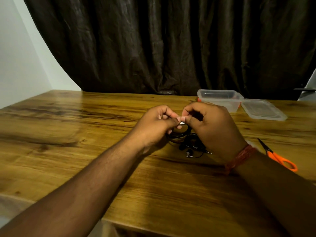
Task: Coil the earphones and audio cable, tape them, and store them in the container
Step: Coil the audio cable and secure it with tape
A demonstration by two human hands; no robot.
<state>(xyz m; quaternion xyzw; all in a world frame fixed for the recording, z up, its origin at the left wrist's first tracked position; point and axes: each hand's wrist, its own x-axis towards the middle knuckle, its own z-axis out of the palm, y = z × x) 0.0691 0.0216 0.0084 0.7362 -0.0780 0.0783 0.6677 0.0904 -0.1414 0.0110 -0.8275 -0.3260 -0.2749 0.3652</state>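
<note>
My left hand (153,125) and my right hand (212,127) meet above the table's middle, both pinching a coil of black cable (177,135). A small silver plug tip (181,123) shows between the thumbs. Below the hands, black earphones (189,152) with loose wire and a jack lie on the wood. The clear plastic container (220,100) stands open at the back right, and its lid (263,109) lies flat beside it. I cannot see any tape.
Orange-handled scissors (277,155) lie on the table (85,134) to the right of my right wrist. A dark curtain (171,45) hangs behind the table's far edge. A white wall (20,57) is at the left.
</note>
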